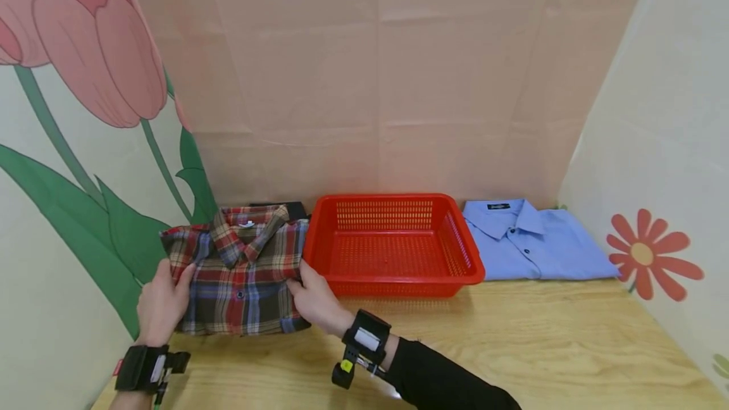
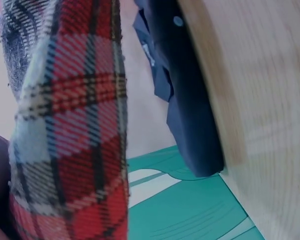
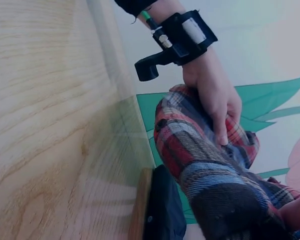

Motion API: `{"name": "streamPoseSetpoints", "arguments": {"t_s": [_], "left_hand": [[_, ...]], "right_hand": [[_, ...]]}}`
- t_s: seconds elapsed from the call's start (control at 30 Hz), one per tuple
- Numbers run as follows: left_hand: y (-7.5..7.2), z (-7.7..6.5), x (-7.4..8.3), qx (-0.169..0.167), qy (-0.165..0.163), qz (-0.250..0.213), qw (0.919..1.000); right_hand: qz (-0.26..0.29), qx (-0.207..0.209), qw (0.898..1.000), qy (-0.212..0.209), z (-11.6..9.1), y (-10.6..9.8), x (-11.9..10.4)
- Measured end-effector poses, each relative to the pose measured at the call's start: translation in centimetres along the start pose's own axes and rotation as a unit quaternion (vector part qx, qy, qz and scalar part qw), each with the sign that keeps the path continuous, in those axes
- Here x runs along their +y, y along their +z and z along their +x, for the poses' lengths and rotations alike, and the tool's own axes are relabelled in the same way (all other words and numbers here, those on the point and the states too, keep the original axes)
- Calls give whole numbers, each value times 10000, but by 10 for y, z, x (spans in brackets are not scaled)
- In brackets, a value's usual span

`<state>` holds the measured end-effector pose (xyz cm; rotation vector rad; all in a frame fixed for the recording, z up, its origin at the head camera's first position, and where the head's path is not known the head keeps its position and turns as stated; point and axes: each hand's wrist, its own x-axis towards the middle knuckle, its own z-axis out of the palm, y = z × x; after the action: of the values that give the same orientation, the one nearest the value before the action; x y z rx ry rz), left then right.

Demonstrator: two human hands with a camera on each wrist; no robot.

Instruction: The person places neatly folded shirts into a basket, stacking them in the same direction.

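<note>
Left hand: grasps the plaid shirt by its left edge
Right hand: pinches its right edge
Plaid shirt: lower left of frame, between both hands

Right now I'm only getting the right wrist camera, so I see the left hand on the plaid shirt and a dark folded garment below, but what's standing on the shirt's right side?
Observer: In the head view, a red basket stands directly to the right of the plaid shirt.
Operator: Okay, and what's on the far side of that?
Observer: A folded blue shirt lies on the wooden table, to the basket's right.
</note>
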<state>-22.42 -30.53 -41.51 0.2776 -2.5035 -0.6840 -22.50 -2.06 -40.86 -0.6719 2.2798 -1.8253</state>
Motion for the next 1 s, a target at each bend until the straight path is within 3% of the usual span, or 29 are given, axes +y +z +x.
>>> {"name": "streamPoseSetpoints", "arguments": {"t_s": [0.27, 0.47, 0.67, 1.0], "left_hand": [[0, 4, 11, 187, 165, -85, 9997], [-1, 7, 22, 276, 127, -119, 9995], [5, 11, 40, 506, 121, -257, 9983], [22, 17, 70, 705, 372, -556, 9953]], "right_hand": [[-164, 139, 9997, -73, -6, -2, -5], [258, 158, 9995, -66, -5, -6, -14], [606, 807, 9949, -9, 4, -11, -12], [153, 1446, 9893, 133, 9, -37, -12]]}}
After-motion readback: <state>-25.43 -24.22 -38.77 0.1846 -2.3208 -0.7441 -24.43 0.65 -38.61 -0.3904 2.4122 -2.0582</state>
